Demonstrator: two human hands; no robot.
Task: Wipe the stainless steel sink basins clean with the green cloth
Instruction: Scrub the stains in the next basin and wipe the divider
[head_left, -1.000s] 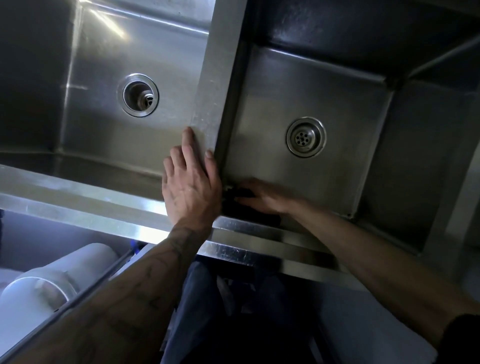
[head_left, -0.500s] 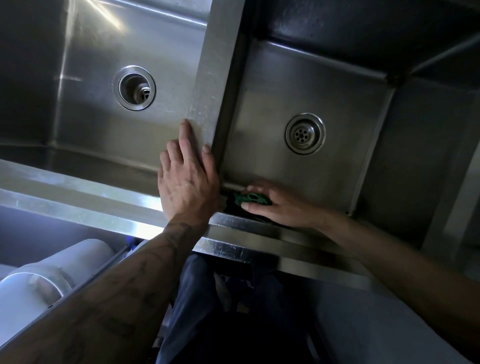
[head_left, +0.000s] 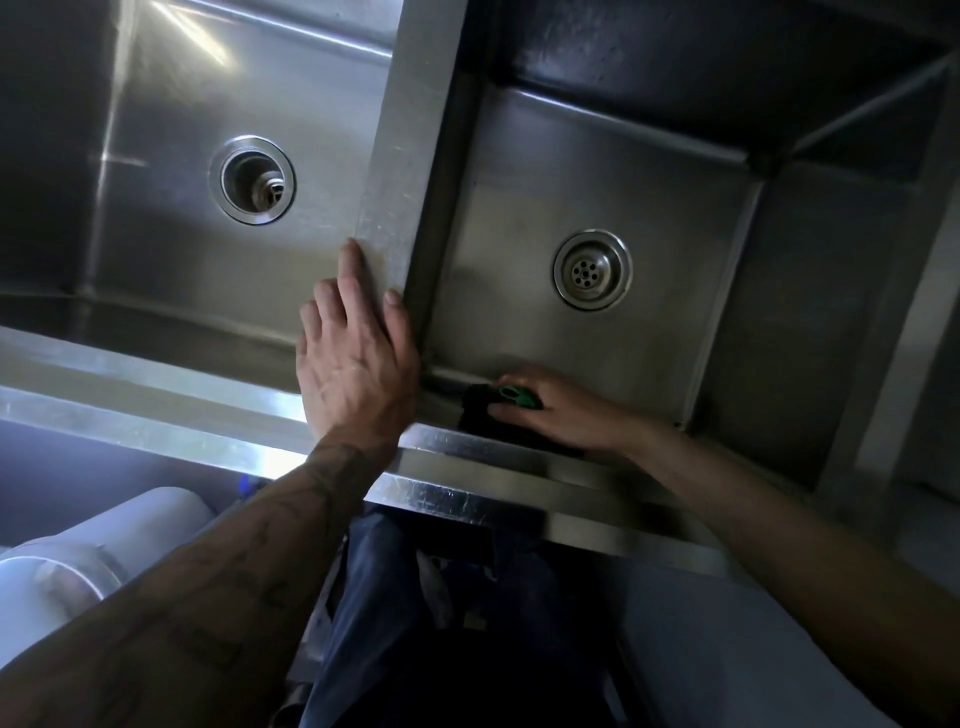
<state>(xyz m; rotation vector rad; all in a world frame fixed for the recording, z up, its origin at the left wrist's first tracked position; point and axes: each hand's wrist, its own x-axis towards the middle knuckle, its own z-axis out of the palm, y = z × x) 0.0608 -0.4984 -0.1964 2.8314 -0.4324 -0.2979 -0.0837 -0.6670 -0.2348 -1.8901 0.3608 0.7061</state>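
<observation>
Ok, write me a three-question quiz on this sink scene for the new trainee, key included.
1. Fill the gap: the left hand rests flat on the ___ that splits the sink.
2. The cloth lies in: A the right basin, B a bucket, C a drawer.
3. True or false: the right hand holds the cloth at the basin's near left corner.
Key: 1 divider; 2 A; 3 true.
</observation>
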